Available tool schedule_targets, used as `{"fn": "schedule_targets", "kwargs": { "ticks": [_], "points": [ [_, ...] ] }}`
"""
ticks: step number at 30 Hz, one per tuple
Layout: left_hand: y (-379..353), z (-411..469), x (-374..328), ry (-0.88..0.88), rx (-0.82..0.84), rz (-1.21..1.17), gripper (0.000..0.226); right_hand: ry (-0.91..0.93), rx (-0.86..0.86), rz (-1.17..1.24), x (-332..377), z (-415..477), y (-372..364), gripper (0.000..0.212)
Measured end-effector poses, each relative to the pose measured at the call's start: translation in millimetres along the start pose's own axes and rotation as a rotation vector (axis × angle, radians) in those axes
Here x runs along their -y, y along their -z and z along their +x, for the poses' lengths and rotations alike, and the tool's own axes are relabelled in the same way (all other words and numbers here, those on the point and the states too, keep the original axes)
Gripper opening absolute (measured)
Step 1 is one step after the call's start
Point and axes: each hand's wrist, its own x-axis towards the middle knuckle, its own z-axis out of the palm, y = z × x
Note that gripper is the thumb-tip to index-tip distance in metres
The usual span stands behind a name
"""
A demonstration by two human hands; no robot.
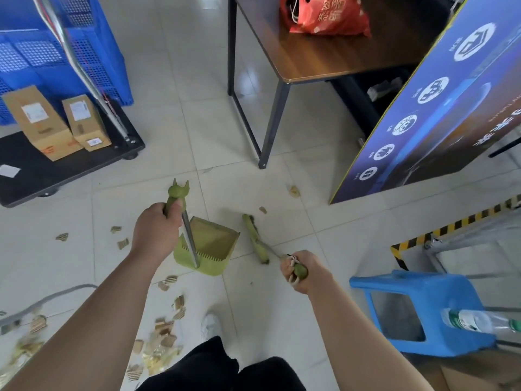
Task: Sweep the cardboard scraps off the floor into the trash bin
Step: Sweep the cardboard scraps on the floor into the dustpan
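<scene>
Dustpan: green long-handled dustpan [207, 246] stands on the tile floor [282, 306], its open mouth facing the broom head; the pan looks empty or nearly so.
Left hand: left hand [156, 231] is closed around the dustpan's green handle grip, holding the pan upright.
Right hand: right hand [303, 273] is wrapped tightly round the top of the green broom [255, 239], whose head rests on the floor just beside the pan's mouth.
Scraps: cardboard scraps [166, 328] lie mostly behind and to the left of the pan, near the person's feet; a few sit apart beyond the broom, towards the table leg [272, 128].
Trash bin: I cannot see one from here.
Doing it well: I'd say keep the pan's lip flat against the tile, turn its mouth towards the big pile, and draw the scraps in with short, low strokes so they don't skip over the edge.
Risk: light pieces may slide under the lip if the pan tilts.
</scene>
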Motion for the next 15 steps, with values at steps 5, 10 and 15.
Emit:
{"fn": "schedule_targets", "kwargs": {
  "ticks": [5,10,15],
  "points": [
    [-17,22,-32,-0.001,-0.006,0.001,0.046,0.053,-0.029,-0.056,66,-1,15,0.035],
    [-38,46,-58,0.030,-0.089,-0.002,0.046,0.141,-0.115,-0.131,155,13,31,0.033],
    [-62,66,-74,0.141,-0.199,-0.019,0.044,0.186,-0.096,-0.116,239,37,46,0.017]
  ]
}}
